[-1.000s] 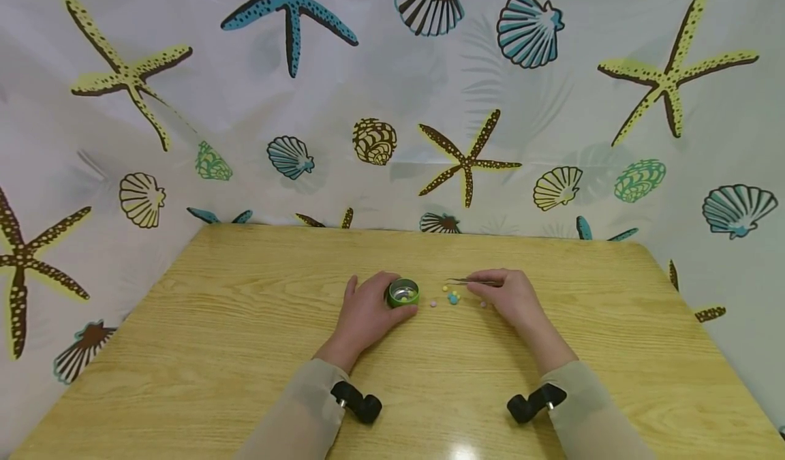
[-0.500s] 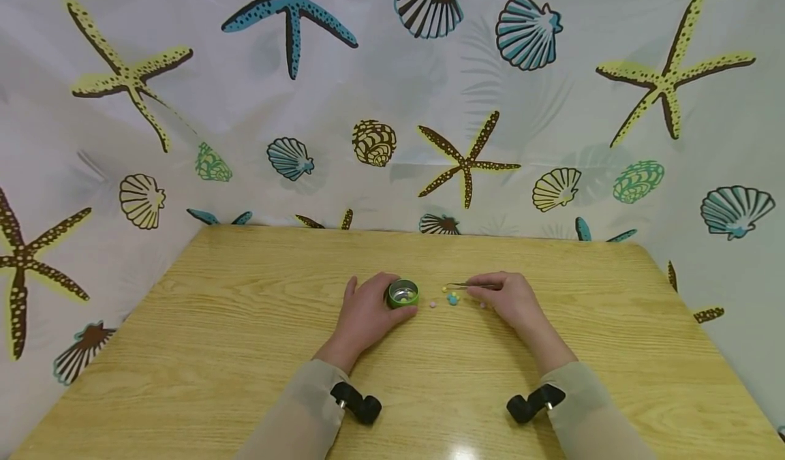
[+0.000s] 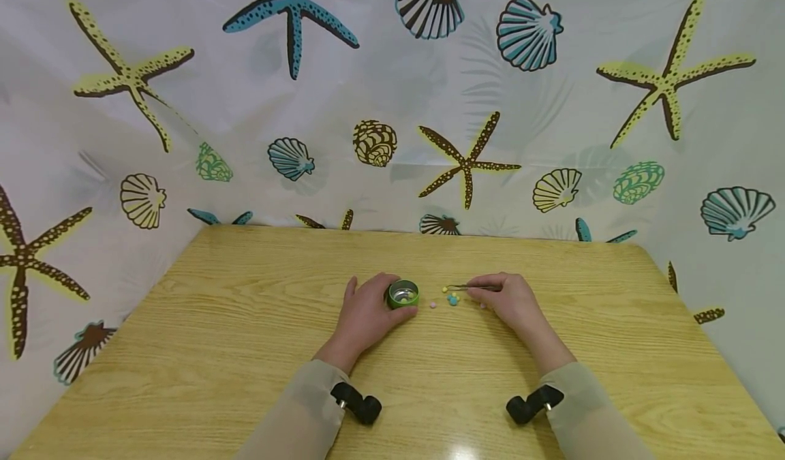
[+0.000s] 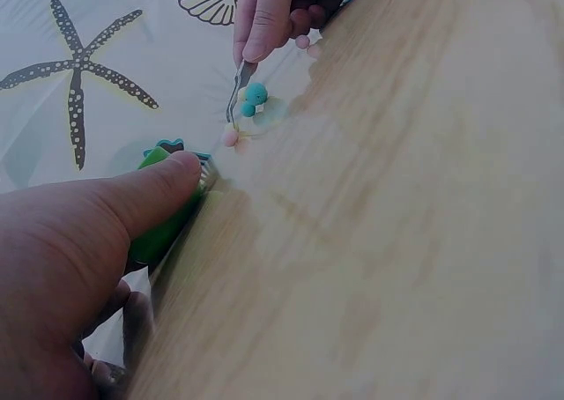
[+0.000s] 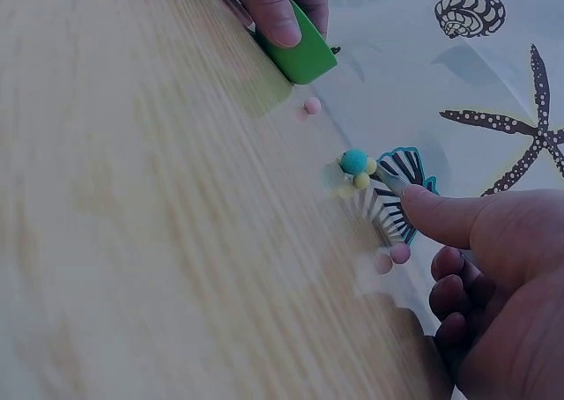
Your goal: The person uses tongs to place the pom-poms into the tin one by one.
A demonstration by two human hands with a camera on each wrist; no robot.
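My left hand (image 3: 370, 313) curls round a small green tin (image 3: 403, 294) with a shiny inside, and a little yellow ball (image 3: 405, 300) lies in it. Tweezers (image 3: 475, 287) are pinched between the thumb and fingers of my right hand (image 3: 510, 301), their tips pointing left. At those tips is a yellow ball (image 3: 445, 289); whether they grip it I cannot tell. Just below, blue balls (image 3: 453, 300) sit close together with yellow ones beside them. One pink ball (image 3: 433, 304) lies between tin and cluster, another pink ball (image 5: 400, 254) near my right hand's curled fingers.
All of this stands on a wooden table (image 3: 245, 324). A white cloth (image 3: 343, 92) printed with starfish and shells hangs along the table's back and sides. Each sleeve carries a black wrist mount (image 3: 357, 403).
The tweezers in my right hand have come down slightly, and their tips now meet the yellow ball at the back. My left hand and the tin have stayed put.
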